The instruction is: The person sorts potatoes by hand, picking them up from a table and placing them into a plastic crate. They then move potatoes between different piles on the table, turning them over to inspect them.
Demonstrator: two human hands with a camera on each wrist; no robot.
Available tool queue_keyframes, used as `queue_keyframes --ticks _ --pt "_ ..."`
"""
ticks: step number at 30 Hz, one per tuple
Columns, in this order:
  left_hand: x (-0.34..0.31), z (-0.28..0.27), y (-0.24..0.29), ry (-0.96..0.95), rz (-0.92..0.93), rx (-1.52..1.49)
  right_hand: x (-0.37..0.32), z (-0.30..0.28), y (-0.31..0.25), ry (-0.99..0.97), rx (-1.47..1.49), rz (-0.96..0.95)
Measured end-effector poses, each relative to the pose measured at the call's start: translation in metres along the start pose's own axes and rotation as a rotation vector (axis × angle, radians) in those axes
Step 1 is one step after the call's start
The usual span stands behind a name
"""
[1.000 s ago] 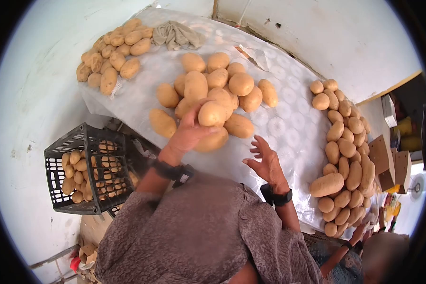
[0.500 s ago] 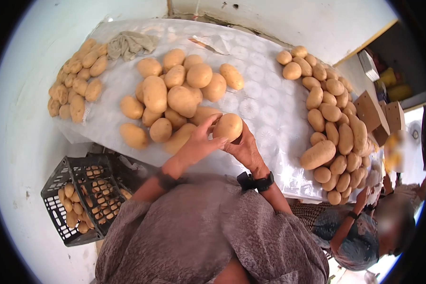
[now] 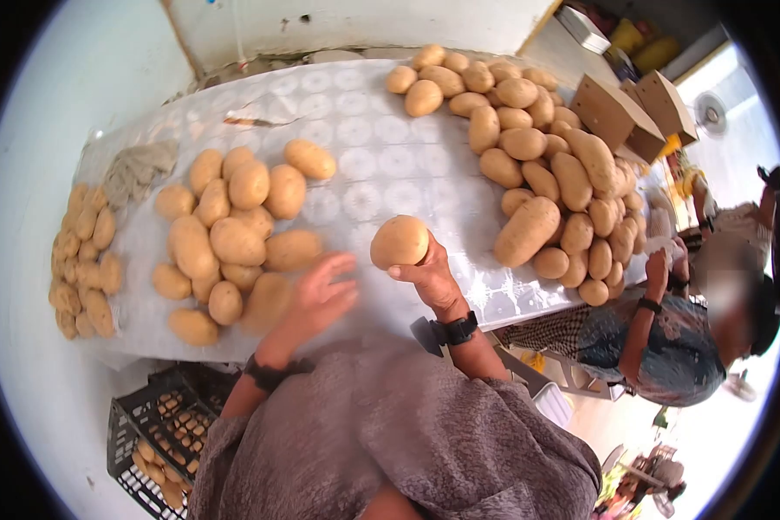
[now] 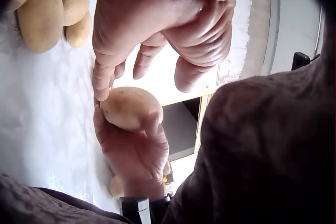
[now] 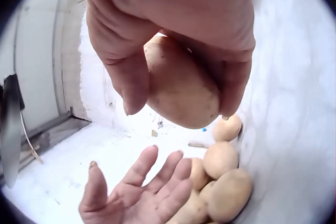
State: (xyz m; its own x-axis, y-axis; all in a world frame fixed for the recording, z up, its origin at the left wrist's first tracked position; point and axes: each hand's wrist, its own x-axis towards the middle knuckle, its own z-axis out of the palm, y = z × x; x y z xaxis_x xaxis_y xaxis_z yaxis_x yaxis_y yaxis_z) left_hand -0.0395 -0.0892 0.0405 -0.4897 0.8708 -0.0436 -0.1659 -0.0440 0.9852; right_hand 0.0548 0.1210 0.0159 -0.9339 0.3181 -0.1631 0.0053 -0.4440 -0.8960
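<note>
My right hand (image 3: 438,284) grips a smooth, pale brown potato (image 3: 399,241) above the plastic-covered table (image 3: 373,186). Its thumb and fingers hold opposite sides of that potato (image 5: 181,90) in the right wrist view. To the left, my left hand (image 3: 321,293) is blurred and has nothing in it, close by the near edge of the middle potato pile (image 3: 237,241). Spread, relaxed fingers of the left hand (image 5: 144,195) show in the right wrist view.
A larger potato heap (image 3: 522,146) covers the table's right side, and a smaller one (image 3: 87,260) lies far left beside a crumpled cloth (image 3: 139,171). Below the left edge is a black crate (image 3: 152,416) with potatoes. Cardboard boxes (image 3: 614,117) and another person (image 3: 667,338) are at right.
The potato passed from my left hand into my right, first held by both hands. My left hand then withdrew toward the middle pile. The head view has turned rightward.
</note>
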Motion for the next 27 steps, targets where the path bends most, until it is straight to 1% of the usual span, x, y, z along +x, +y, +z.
queue_keyframes --ticks 2,3,5,6,7,10,11,13,15,18,19,20,22,23,24,25,26,27 --pt "-0.001 -0.002 -0.005 0.064 -0.027 0.001 -0.002 -0.004 -0.015 0.135 -0.327 -0.128" --pt "-0.002 -0.002 -0.004 0.042 -0.025 0.001 -0.001 -0.010 -0.019 0.156 -0.329 -0.137" --pt "-0.004 -0.003 0.000 0.122 -0.177 -0.020 0.002 -0.023 -0.026 0.266 -0.483 -0.114" --pt "-0.005 -0.004 -0.003 0.108 -0.174 -0.019 0.002 -0.026 -0.031 0.326 -0.379 -0.106" --pt "-0.006 -0.006 -0.007 0.118 -0.150 0.009 0.005 -0.035 -0.029 0.337 -0.380 -0.112" --pt "-0.006 -0.011 -0.015 0.135 -0.128 0.030 0.015 -0.062 -0.022 0.553 -0.166 -0.172" --pt "-0.007 -0.012 -0.017 0.152 -0.135 0.020 0.018 -0.068 -0.022 0.557 -0.166 -0.177" --pt "-0.008 -0.013 -0.020 0.171 -0.132 0.010 0.026 -0.085 -0.022 0.619 -0.025 -0.058" --pt "-0.008 -0.015 -0.021 0.199 -0.130 0.001 0.035 -0.096 -0.018 0.648 -0.003 -0.047" --pt "-0.008 -0.017 -0.023 0.218 -0.151 0.038 0.048 -0.108 -0.015 0.723 0.205 -0.046" --pt "-0.009 -0.017 -0.023 0.195 -0.148 0.044 0.052 -0.112 -0.014 0.715 0.205 -0.038" --pt "-0.011 -0.018 -0.023 0.176 -0.147 0.050 0.056 -0.117 -0.012 0.755 0.206 -0.048" --pt "-0.014 -0.018 -0.028 0.207 -0.165 0.056 0.067 -0.125 -0.006 0.833 0.223 -0.037" --pt "-0.017 -0.018 -0.029 0.223 -0.178 0.062 0.066 -0.129 -0.004 0.825 0.224 -0.037" --pt "-0.018 -0.018 -0.029 0.259 -0.188 0.065 0.071 -0.131 -0.002 0.890 0.198 -0.033" --pt "-0.018 -0.018 -0.027 0.244 -0.171 0.058 0.076 -0.130 0.000 0.950 0.169 -0.023" --pt "-0.019 -0.019 -0.026 0.234 -0.157 0.053 0.076 -0.129 0.003 0.943 0.088 -0.079" --pt "-0.021 -0.020 -0.030 0.286 -0.172 0.059 0.076 -0.128 0.004 0.930 0.011 -0.137"
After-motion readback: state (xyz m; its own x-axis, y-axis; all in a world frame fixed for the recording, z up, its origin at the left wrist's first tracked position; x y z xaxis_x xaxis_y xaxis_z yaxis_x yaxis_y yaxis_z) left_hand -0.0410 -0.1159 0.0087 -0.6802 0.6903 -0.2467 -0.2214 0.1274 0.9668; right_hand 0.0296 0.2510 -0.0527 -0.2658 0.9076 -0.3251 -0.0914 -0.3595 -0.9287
